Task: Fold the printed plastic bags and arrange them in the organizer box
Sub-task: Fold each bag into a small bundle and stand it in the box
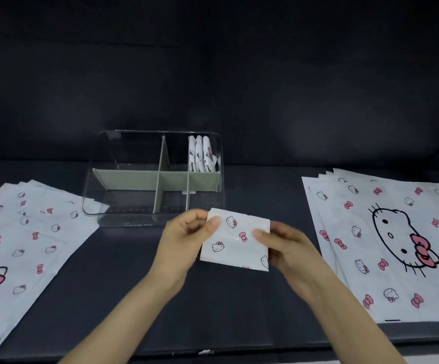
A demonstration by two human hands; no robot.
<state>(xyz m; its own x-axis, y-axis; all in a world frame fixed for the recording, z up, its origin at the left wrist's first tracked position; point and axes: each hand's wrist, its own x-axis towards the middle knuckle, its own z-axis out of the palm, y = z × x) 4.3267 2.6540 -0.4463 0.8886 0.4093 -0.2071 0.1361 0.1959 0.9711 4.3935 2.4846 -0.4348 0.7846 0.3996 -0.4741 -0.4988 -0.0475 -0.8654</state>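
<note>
Folded bag pinched in both hands, lower centre of frame.
My left hand (184, 240) and right hand (286, 248) each pinch an edge of the folded bag (235, 248), just in front of the box (123, 219). If I release one side, the slick plastic could spring open and miss the far-right compartment's standing bags (200, 156).

Dark tabletop (239, 311), black fabric backdrop (213, 74), dim light
</note>
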